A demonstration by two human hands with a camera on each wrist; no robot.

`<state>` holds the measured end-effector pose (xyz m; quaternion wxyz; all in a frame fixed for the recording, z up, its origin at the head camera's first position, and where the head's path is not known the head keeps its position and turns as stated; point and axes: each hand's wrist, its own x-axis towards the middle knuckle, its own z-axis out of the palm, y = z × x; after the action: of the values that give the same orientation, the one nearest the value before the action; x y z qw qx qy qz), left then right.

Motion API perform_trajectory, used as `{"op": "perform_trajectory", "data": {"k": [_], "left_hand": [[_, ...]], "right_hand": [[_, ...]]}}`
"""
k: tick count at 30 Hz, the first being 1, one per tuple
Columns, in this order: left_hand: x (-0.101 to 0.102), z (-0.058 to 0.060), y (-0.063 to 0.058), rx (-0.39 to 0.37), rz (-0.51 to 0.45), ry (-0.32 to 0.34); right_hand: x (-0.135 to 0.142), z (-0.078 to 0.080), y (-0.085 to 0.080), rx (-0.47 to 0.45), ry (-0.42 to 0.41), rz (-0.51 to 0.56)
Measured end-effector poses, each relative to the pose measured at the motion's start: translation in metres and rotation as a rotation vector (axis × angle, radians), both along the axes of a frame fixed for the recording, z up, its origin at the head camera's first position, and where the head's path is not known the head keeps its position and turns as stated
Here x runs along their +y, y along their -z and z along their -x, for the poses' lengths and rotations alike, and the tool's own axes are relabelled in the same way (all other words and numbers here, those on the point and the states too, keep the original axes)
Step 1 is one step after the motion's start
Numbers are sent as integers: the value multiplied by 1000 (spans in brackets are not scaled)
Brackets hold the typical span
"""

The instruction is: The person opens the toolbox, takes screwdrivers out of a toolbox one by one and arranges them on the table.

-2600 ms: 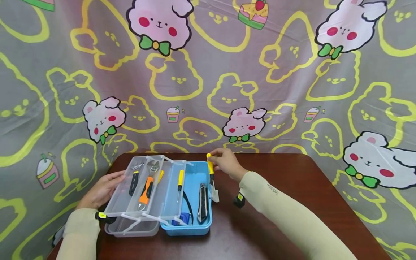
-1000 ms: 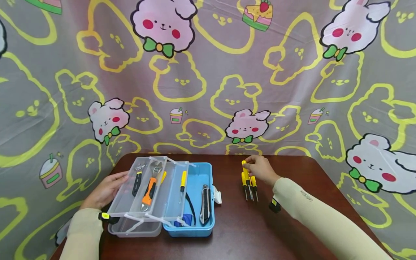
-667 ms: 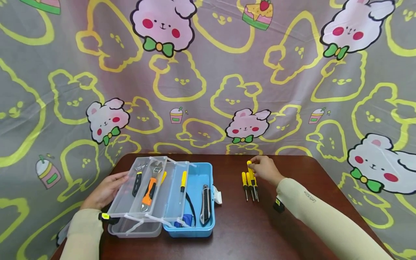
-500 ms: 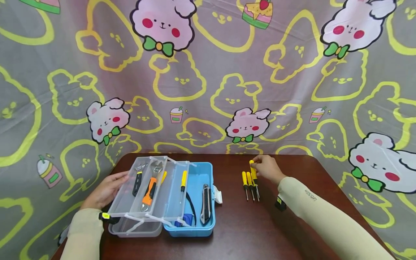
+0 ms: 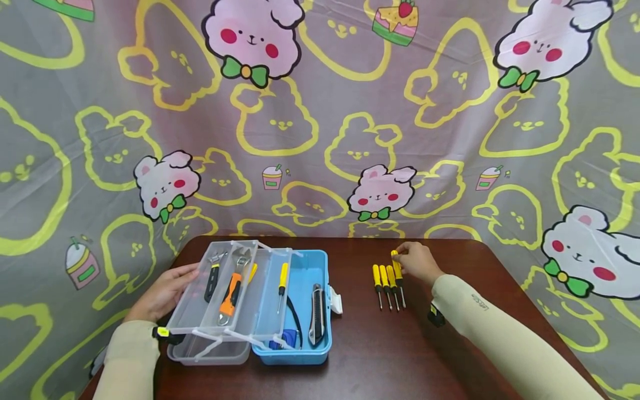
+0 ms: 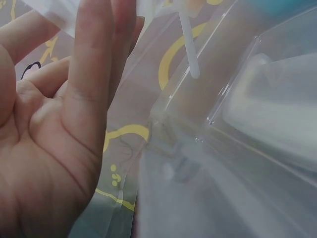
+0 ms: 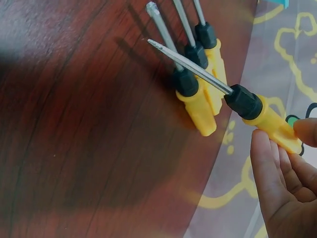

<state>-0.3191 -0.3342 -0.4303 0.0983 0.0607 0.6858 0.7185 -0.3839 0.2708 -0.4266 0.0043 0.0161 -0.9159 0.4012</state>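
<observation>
In the head view my right hand (image 5: 419, 261) pinches the yellow handle of a screwdriver (image 5: 398, 272) at the right end of a row of several similar screwdrivers (image 5: 385, 280) on the table. The right wrist view shows thumb and fingers on its handle end, its black collar and metal shaft (image 7: 193, 67) pointing away. My left hand (image 5: 162, 291) grips the left edge of a translucent toolbox tray (image 5: 187, 311); its fingertips are partly hidden. This tray holds a black-handled adjustable wrench (image 5: 212, 280) and an orange-handled one (image 5: 231, 291).
The blue toolbox (image 5: 295, 360) holds a utility knife (image 5: 317, 316), a blue object (image 5: 285, 339) and a black strip (image 5: 295, 316). Another yellow screwdriver (image 5: 283, 283) lies in the inner tray. A white latch (image 5: 335, 301) juts out rightward. Patterned cloth (image 5: 320, 139) hangs behind the table.
The right hand has carried the screwdriver from above the toolbox's right edge to the screwdrivers on the table, then rightward to the row's end. The left hand stays at the tray.
</observation>
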Motion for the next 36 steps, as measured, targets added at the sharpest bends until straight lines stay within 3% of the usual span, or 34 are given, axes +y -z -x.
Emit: {"op": "perform_trajectory", "data": {"k": [14, 22, 36], "left_hand": [[0, 1, -1, -9, 43, -10], [1, 1, -2, -28, 76, -25], [0, 3, -2, -43, 120, -42]], "right_hand": [[9, 4, 12, -23, 0, -16], [12, 10, 21, -7, 25, 19], [15, 14, 38, -61, 55, 69]]}}
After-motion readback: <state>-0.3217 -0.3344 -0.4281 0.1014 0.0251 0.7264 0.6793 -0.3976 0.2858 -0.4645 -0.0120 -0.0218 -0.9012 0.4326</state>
